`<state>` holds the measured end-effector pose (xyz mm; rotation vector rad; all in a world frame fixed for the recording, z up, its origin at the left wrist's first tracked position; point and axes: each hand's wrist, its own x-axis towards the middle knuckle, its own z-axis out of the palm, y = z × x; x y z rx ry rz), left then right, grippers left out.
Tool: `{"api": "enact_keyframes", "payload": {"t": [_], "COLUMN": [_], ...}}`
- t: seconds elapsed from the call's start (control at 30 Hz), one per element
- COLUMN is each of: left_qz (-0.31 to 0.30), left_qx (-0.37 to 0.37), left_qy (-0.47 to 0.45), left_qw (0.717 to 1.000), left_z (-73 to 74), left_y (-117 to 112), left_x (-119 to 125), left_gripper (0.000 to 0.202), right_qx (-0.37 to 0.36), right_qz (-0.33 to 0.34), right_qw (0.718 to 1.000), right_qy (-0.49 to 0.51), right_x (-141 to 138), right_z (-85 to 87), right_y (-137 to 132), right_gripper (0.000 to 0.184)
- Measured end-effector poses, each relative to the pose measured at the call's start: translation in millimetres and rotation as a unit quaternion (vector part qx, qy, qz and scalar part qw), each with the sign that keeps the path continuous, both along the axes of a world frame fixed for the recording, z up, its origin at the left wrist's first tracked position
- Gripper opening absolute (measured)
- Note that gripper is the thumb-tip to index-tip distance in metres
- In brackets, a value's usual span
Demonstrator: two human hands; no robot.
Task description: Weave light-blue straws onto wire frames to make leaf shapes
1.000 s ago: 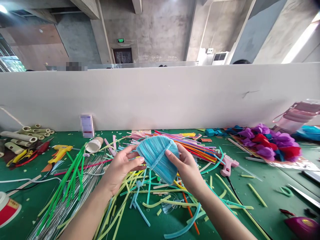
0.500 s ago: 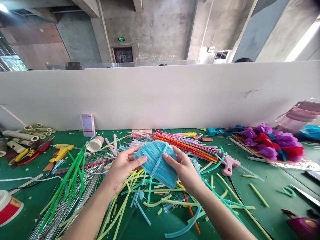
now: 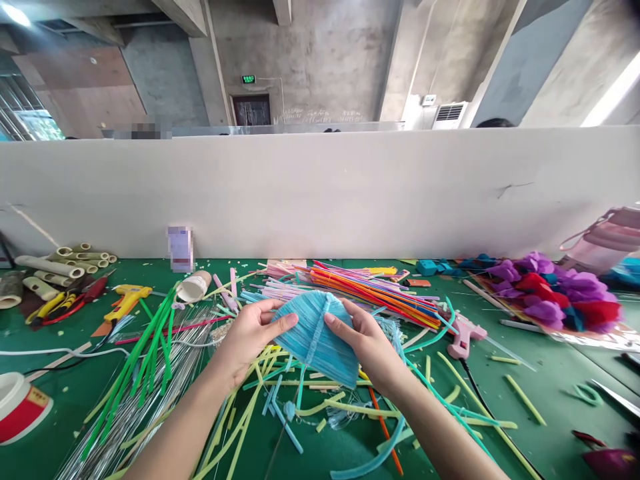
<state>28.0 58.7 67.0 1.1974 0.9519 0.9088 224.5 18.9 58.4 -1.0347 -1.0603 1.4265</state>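
A leaf-shaped piece made of blue strands (image 3: 316,337), with a ridge down its middle, is held above the green table (image 3: 545,380). My left hand (image 3: 250,337) grips its left edge, thumb on top. My right hand (image 3: 367,343) grips its right side, thumb pressed near the ridge. Under my hands lies a heap of cut yellow-green, teal and blue straws (image 3: 300,400). Behind the piece lies a bundle of pink, orange and red straws (image 3: 360,283).
Left: green straws (image 3: 150,347), silver wires (image 3: 135,407), a yellow glue gun (image 3: 125,299), bamboo-like tubes (image 3: 55,263), a paper cup (image 3: 193,288), a red-and-white cup (image 3: 20,407). Right: a pink glue gun (image 3: 463,333), purple and red flowers (image 3: 555,293), a pink bottle (image 3: 605,240). A white partition (image 3: 320,193) closes the back.
Both hands have lowered the blue piece slightly toward the table and tilted it flatter. The view has shifted a little to the right.
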Motion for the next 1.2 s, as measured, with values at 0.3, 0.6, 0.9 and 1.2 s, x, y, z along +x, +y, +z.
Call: {"api": "enact_keyframes", "payload": {"t": [0.3, 0.6, 0.9, 1.2], "left_qz": [0.013, 0.083, 0.054, -0.014], "left_qx": [0.039, 0.035, 0.059, 0.062], "left_qy": [0.048, -0.02, 0.059, 0.111], "left_qw": [0.998, 0.996, 0.995, 0.992], "left_z": [-12.2, -12.4, -27.9, -83.9], "left_y": [4.6, 3.6, 3.0, -27.8], "left_x": [0.1, 2.3, -1.8, -17.9], "left_gripper": [0.038, 0.039, 0.037, 0.036], "right_qx": [-0.027, -0.062, -0.054, -0.072], "right_qz": [-0.011, -0.071, -0.121, -0.148], "right_qw": [0.999, 0.996, 0.989, 0.985], "right_qy": [-0.024, 0.0, -0.061, -0.048], "right_x": [-2.0, 2.1, 9.3, 1.7], "right_z": [-5.0, -12.2, -51.8, -88.9], "right_y": [0.6, 10.5, 11.5, -30.8], "right_gripper": [0.043, 0.037, 0.047, 0.046]}}
